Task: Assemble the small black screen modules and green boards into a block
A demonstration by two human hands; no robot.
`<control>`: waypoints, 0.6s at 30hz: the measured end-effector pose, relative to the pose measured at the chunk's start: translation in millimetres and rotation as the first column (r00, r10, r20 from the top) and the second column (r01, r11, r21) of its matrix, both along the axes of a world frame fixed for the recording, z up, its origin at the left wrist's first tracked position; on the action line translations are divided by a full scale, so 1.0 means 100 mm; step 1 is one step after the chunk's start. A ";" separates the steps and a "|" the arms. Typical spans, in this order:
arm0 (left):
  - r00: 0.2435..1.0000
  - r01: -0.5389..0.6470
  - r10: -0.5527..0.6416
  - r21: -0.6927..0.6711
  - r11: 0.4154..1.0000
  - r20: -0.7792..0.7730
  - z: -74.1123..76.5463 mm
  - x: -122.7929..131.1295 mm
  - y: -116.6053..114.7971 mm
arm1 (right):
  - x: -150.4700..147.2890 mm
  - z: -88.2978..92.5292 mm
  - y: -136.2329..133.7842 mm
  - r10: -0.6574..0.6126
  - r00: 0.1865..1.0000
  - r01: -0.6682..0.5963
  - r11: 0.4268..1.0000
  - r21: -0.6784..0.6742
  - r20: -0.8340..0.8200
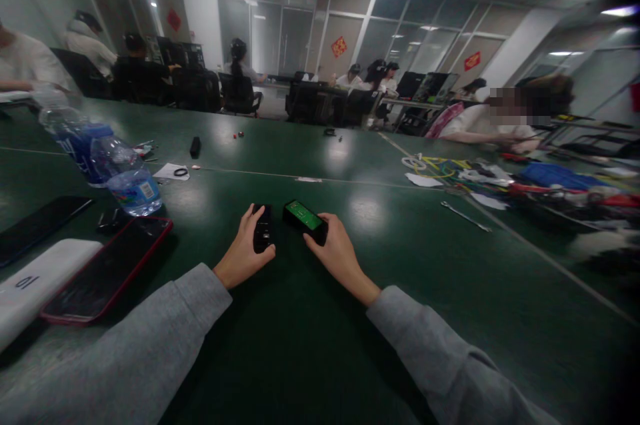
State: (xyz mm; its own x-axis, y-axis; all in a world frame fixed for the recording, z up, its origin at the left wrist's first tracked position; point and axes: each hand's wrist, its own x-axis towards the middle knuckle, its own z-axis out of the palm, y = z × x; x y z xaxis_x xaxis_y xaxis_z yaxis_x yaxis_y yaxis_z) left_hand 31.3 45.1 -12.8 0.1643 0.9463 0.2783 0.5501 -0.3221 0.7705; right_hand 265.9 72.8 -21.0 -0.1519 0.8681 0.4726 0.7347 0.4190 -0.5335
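My left hand (pixel 243 248) grips a flat black rectangular piece (pixel 263 230) by its edges, thumb near the lower end and fingers at the upper end. A few small light marks show on its dark face. In my right hand (pixel 341 250) is a black box with a green circuit board (pixel 304 215) facing up, pinched at its right end between thumb and fingers. The two pieces are a short gap apart, low over or on the green table (pixel 310 332); whether they touch it I cannot tell.
Plastic bottles (pixel 127 178), a red-edged phone (pixel 107 272) and a white power bank (pixel 43 285) lie at left. A wrench (pixel 466 216) is at right, before tangled cables (pixel 450 168). A small black object (pixel 195 146) lies farther back. Other people sit beyond.
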 end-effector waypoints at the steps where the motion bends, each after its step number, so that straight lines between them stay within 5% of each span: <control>1: 1.000 -0.016 0.016 -0.001 1.000 -0.001 0.00 0.00 0.00 | 0.00 0.00 -0.01 -0.018 1.000 0.018 1.000 0.011 0.012; 10: 0.998 -0.054 0.052 -0.050 0.997 -0.045 0.02 0.00 0.00 | 0.01 0.02 -0.01 0.127 0.989 -0.124 0.992 0.034 -0.079; 18: 0.997 -0.041 0.040 -0.015 0.999 -0.062 0.00 0.00 0.01 | -0.02 0.08 -0.05 0.139 0.988 -0.141 0.990 0.029 0.068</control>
State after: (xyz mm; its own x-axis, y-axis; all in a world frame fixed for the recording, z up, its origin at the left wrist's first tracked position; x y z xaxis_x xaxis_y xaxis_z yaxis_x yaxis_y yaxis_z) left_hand 31.5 45.8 -12.8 0.1424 0.9568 0.2535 0.6090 -0.2866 0.7396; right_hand 264.0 68.3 -12.9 -0.3029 0.8198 0.4860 0.7005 0.5373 -0.4697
